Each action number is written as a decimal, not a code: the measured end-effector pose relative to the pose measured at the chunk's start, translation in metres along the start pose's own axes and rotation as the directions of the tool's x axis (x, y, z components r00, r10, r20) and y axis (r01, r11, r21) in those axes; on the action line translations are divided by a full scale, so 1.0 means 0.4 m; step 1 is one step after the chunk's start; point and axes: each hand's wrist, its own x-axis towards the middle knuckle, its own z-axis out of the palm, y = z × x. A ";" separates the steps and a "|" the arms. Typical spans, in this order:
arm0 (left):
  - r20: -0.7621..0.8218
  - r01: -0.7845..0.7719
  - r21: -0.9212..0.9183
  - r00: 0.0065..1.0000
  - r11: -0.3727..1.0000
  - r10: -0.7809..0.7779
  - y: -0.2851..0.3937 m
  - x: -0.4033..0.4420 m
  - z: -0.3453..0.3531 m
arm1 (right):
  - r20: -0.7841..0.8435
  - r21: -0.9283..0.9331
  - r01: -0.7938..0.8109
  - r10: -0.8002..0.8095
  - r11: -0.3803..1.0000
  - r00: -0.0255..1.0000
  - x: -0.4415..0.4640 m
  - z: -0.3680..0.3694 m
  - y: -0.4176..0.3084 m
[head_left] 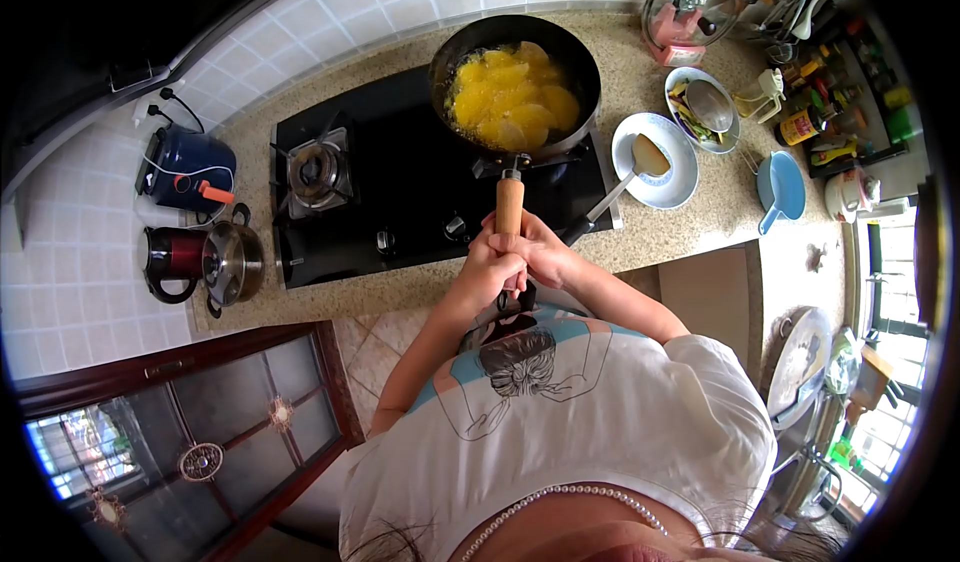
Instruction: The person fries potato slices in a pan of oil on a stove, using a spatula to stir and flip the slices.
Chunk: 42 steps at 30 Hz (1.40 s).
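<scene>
A dark wok [440, 87] sits on the right burner, with its wooden handle [509, 202] pointing toward my body. In it, pale yellow slices [515, 92] lie in bubbling yellow oil. My left hand [488, 274] and my right hand [543, 250] are closed together around the lower end of the handle. Their fingers overlap, so part of the grip is hidden. Just right of my hands, a spatula [610, 197] rests with its blade on a white plate [670, 187] and its black grip end over the stove edge.
The black gas stove [410, 182] has a second burner [320, 172] at left. A glass-lidded pot [235, 267] and a kettle [172, 262] stand beyond it. To the right are a bowl with a strainer [708, 107], a blue ladle-like pot [782, 187] and bottles [800, 127].
</scene>
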 end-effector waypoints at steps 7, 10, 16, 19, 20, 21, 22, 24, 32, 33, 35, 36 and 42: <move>-0.054 -0.056 0.016 0.997 0.998 0.057 0.013 -0.027 0.001 | 0.043 -0.057 -0.053 0.056 0.997 0.998 0.001 0.032 -0.014; -0.052 -0.061 -0.013 0.997 0.998 0.061 0.031 0.007 0.004 | 0.043 -0.021 0.040 -0.039 0.999 0.998 0.034 0.018 -0.027; -0.011 -0.057 -0.036 0.998 0.998 0.056 0.001 -0.005 0.008 | 0.003 -0.052 0.033 -0.033 0.998 0.999 0.008 0.010 -0.006; -0.001 -0.026 -0.041 1.000 0.999 0.026 -0.002 -0.038 0.014 | 0.008 -0.062 0.013 -0.013 0.998 1.000 -0.017 0.025 0.007; -0.040 -0.031 -0.042 0.999 0.999 0.029 0.001 -0.049 0.021 | 0.023 -0.057 -0.018 0.019 0.998 1.000 -0.028 0.032 0.000; -0.038 -0.031 -0.042 0.999 0.999 0.029 -0.001 -0.053 0.021 | 0.023 -0.057 -0.017 0.018 0.998 1.000 -0.032 0.034 0.000; -0.051 -0.049 -0.031 0.998 0.998 0.048 -0.001 -0.057 0.019 | 0.039 -0.036 -0.026 0.028 0.999 0.999 -0.032 0.039 0.001; -0.065 -0.062 -0.025 0.996 0.998 0.060 -0.005 -0.058 0.014 | 0.033 -0.022 -0.017 0.018 1.000 0.999 -0.031 0.051 0.001; -0.012 -0.030 -0.026 0.999 0.999 0.030 -0.009 -0.015 0.017 | -0.014 -0.018 0.066 -0.066 0.998 0.998 -0.009 0.001 0.022; -0.010 -0.023 -0.030 1.000 0.999 0.023 -0.014 -0.025 0.022 | -0.021 -0.016 0.062 -0.063 0.998 0.998 -0.022 0.005 0.024; 0.002 -0.028 -0.015 1.000 0.999 0.028 -0.013 -0.040 0.025 | -0.006 -0.045 0.017 -0.018 0.999 1.000 -0.039 0.019 0.012; 0.000 -0.025 -0.014 1.000 1.000 0.025 -0.015 -0.043 0.025 | -0.011 -0.043 0.016 -0.016 0.999 1.000 -0.041 0.024 0.010; -0.012 -0.029 -0.058 1.000 0.998 0.029 -0.015 -0.025 0.012 | 0.007 0.002 0.031 -0.031 1.000 0.999 -0.023 0.012 0.020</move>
